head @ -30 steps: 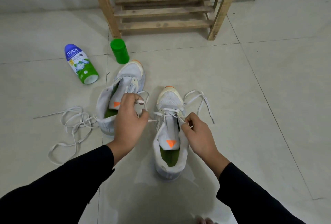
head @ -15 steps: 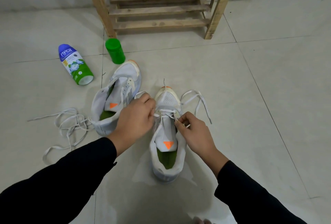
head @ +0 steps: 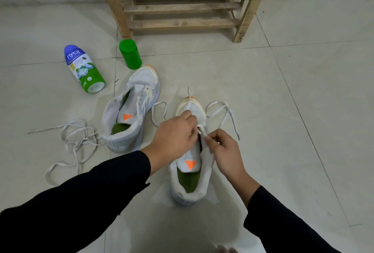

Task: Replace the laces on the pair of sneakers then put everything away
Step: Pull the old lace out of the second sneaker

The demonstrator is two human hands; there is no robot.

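Note:
Two white sneakers with green insoles and orange tongue marks stand on the tiled floor. The right sneaker [head: 191, 173] is partly laced with a white lace [head: 226, 111] whose loose ends trail off both sides of its toe. My left hand [head: 175, 137] lies over its eyelets and pinches the lace. My right hand [head: 224, 153] pinches the lace at the shoe's right eyelet edge. The left sneaker [head: 129, 115] has no lace. A loose white lace [head: 72, 141] lies tangled to its left.
A blue, white and green powder bottle [head: 84, 68] lies on its side at the left. Its green cap [head: 130, 56] stands near the leg of a wooden rack [head: 180, 7] at the back. A toe [head: 226, 249] shows at the bottom edge.
My left hand has moved right from between the shoes onto the right sneaker's eyelets. The lace end on the left now loops out by the toe. My right hand stays at the eyelets.

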